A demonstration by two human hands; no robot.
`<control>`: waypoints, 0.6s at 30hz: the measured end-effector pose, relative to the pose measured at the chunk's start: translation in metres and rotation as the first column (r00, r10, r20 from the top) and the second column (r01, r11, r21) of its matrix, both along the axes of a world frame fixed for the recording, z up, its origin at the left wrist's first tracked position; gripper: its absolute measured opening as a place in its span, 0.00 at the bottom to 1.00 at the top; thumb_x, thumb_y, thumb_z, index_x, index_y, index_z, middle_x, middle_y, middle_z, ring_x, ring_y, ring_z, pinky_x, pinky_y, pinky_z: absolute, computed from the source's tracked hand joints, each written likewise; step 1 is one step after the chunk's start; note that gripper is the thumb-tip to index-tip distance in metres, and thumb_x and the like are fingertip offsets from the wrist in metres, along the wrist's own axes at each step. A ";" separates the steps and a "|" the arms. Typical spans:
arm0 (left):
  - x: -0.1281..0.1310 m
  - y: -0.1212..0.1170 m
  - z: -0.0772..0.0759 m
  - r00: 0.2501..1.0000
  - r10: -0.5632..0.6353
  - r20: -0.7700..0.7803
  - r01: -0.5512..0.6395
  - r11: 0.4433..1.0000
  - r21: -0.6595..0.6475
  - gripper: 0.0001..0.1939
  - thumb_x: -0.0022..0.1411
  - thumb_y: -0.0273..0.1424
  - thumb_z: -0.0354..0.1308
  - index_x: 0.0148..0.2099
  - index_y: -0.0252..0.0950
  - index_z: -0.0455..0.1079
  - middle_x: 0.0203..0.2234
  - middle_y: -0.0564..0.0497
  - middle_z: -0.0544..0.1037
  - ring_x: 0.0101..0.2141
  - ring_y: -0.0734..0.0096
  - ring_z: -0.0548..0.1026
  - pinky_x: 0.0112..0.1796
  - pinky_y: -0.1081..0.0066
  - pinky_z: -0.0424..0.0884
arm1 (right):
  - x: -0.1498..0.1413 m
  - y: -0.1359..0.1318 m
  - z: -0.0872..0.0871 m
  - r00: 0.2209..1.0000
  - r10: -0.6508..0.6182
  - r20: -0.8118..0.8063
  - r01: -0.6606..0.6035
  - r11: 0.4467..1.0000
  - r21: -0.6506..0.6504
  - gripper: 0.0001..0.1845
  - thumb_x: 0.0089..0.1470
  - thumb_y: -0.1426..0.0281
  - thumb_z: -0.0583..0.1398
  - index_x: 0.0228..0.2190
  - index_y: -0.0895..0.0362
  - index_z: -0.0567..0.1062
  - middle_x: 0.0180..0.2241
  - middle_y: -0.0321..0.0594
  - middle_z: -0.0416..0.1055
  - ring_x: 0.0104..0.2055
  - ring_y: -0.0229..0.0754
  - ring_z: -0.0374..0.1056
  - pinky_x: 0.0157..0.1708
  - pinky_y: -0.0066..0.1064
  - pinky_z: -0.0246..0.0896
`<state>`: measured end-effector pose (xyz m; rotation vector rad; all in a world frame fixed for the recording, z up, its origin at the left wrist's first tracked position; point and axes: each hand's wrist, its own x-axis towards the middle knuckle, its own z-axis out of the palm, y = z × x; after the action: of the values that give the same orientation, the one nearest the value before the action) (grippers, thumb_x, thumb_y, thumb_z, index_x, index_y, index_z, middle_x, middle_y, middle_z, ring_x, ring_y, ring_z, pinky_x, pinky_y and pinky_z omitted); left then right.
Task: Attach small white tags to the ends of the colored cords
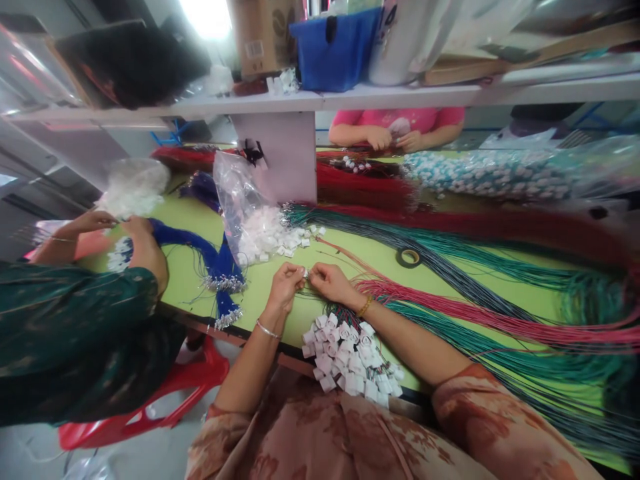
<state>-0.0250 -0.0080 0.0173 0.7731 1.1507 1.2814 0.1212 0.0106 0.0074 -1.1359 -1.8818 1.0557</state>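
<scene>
Connector (306, 273), tiny and whitish, its details too small to tell, sits between the person's hands above the green table (350, 241). Behind, a clear bag (231, 179) holds white housings (267, 228). Left hand (286, 285) and right hand (330, 283) pinch it, fingertips nearly closed.

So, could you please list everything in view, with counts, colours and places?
Shelf: one, white, across top
Cardboard box: one, brown, shelf
Bin: one, blue, shelf
Table: one, yellow-green, centre
Wire bundles: several, red, green, blue, dark, across table
Connectors: many, white, near edge
Plastic bags: several, clear, table
Tape roll: one, black, mid-table
Chair: one, red, lower left
Co-workers: at least two, green and pink, left and opposite
Left hand: one, bare, fingertips at small piece
Right hand: one, bare, same piece
</scene>
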 end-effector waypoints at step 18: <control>-0.025 0.000 0.013 0.974 -0.129 -0.187 0.122 0.991 -0.045 0.12 0.45 0.32 0.66 0.27 0.34 0.66 0.14 0.54 0.70 0.15 0.80 0.64 0.18 0.79 0.57 | 0.016 0.010 0.006 0.809 -0.048 0.586 -0.051 0.987 0.152 0.10 0.58 0.70 0.51 0.34 0.60 0.71 0.31 0.47 0.73 0.30 0.41 0.62 0.30 0.30 0.47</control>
<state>-0.0503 -0.0082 0.0303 0.9441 1.2507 1.0991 0.1368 0.0207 0.0137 -1.4809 -2.3899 0.5556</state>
